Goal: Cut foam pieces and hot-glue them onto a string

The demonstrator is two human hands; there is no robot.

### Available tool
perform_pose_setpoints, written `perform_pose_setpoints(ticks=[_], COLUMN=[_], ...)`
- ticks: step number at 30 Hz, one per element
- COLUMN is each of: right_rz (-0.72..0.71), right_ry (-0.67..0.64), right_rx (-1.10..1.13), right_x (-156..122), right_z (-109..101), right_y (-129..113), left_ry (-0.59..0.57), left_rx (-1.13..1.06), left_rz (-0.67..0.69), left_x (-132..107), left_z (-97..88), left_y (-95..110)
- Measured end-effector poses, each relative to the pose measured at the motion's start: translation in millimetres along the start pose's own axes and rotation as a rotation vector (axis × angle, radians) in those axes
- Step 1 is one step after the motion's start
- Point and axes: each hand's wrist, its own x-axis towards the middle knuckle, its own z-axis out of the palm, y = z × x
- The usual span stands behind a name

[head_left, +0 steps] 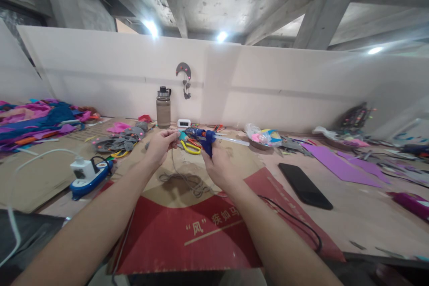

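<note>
My right hand (219, 165) is wrapped round the handle of a blue glue gun (208, 140), held above the cardboard. A clear glue stick (233, 140) juts out of its back end to the right, and its nozzle points left. Facing the nozzle, my left hand (161, 145) is closed in a pinch at a small teal piece (182, 136). Below these fingers a thin grey cord (173, 157) hangs down to a loose coil (197, 186) on the cardboard. A yellow-handled tool (191, 148) lies behind, between my hands.
Red printed cardboard (174, 241) covers the front of the table. A blue-white power strip (92, 179) with a charger sits left; a black phone (304, 185) and purple sheets (338, 165) lie right. A bottle (163, 107), small clock (184, 123) and bowl (263, 144) stand along the back.
</note>
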Motion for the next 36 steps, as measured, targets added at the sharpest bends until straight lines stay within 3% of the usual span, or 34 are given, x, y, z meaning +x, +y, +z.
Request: perform_pose_setpoints(ticks=[20,36], right_rz=[0.048,0.007], right_ry=[-0.027,-0.016], right_rx=[-0.030,-0.034], right_x=[0.3,0.3], right_z=[1.4,1.3], right_y=[3.4,1.7], left_ry=[-0.011,-0.019], left_rx=[0.000,0.011], left_rz=[-0.002,0.006], left_x=[-0.5,-0.6], left_z=[-0.1,0.3], left_y=[0.2,0.3])
